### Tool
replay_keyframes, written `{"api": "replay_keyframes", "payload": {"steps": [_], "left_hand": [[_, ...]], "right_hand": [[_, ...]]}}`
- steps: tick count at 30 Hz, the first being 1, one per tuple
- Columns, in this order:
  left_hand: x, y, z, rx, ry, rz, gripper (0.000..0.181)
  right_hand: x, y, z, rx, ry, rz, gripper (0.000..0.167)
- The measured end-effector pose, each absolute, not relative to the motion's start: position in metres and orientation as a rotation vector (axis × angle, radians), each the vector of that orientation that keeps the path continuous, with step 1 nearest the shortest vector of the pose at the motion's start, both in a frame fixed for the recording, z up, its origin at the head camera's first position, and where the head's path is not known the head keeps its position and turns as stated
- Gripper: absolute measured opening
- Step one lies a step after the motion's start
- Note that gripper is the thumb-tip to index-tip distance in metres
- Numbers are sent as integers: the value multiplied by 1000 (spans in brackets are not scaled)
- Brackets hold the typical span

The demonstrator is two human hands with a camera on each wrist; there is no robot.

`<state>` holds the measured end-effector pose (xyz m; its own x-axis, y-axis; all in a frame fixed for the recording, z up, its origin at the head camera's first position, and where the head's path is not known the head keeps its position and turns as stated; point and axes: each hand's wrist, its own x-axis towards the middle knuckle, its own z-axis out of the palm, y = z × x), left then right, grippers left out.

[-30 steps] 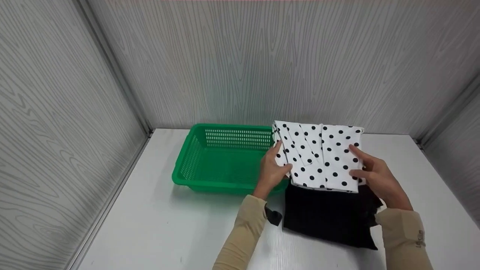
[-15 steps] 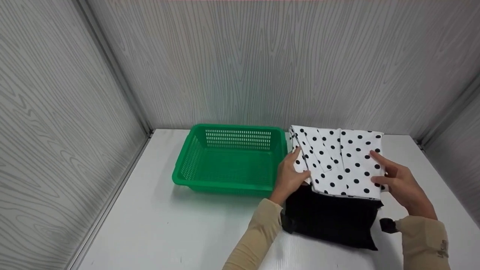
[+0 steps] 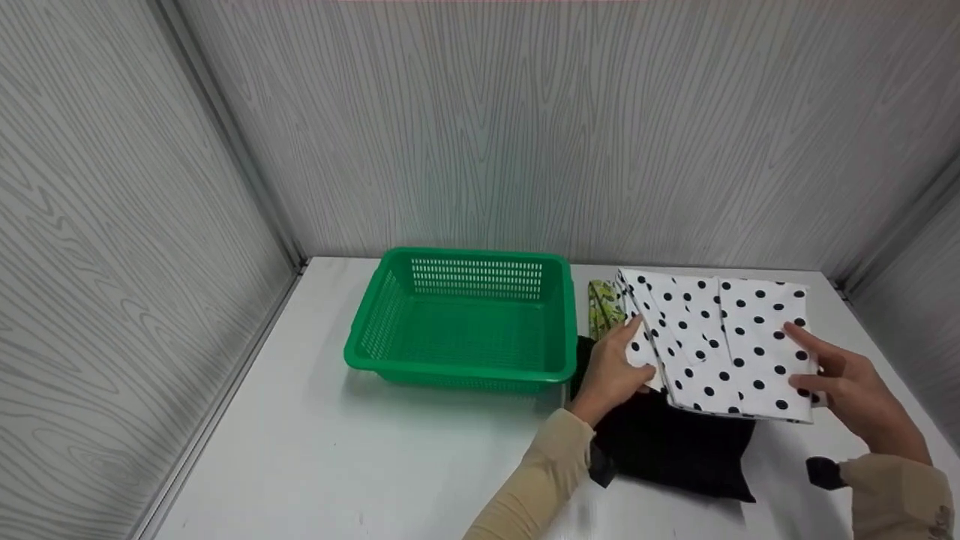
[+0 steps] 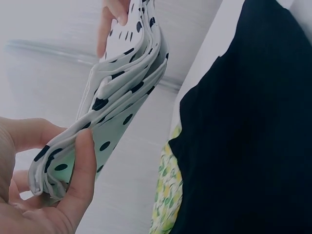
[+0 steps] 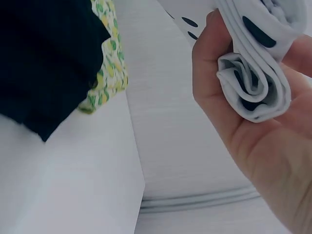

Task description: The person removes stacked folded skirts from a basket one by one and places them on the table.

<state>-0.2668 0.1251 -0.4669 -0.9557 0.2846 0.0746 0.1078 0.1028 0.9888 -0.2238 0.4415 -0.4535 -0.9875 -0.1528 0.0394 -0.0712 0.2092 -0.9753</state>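
A folded white garment with black polka dots (image 3: 739, 352) is held flat in the air between both hands. My left hand (image 3: 613, 371) pinches its left edge, thumb on top and fingers beneath. At the right edge, my right hand (image 3: 859, 386) grips the folded layers, which appear rolled inside the palm in the right wrist view. Several stacked layers of the garment (image 4: 122, 83) show edge-on in the left wrist view. Below it lies a black cloth (image 3: 675, 450), partly covered from the head camera. A yellow-green patterned cloth (image 3: 602, 307) peeks out behind, mostly hidden.
A green plastic basket (image 3: 461, 370) with slotted sides stands left of the cloths on the white table (image 3: 300, 450). Grey wood-grain panels (image 3: 480, 135) rise at the back and both sides. Dark wrist cameras sit at both cuffs.
Both hands have carried the polka-dot garment rightward and toward the table's front, away from the basket. The basket's right end and the yellow-green cloth have come into view.
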Motion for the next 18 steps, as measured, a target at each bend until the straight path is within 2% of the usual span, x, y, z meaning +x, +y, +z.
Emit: {"api": "replay_keyframes", "payload": {"steps": [4,12,18], "left_hand": [[-260,138,-470,395,2222,1936,77],[-247,162,-479,430,2264,1818,78],[-241,178,-482,465,2330,1727,78]], "right_hand": [[-217,455,-460,-120,2453,-1862,81],[-201,484,-476,-97,2356,-2007,84],[-193,498,-481,53,2579,-1710,84]]}}
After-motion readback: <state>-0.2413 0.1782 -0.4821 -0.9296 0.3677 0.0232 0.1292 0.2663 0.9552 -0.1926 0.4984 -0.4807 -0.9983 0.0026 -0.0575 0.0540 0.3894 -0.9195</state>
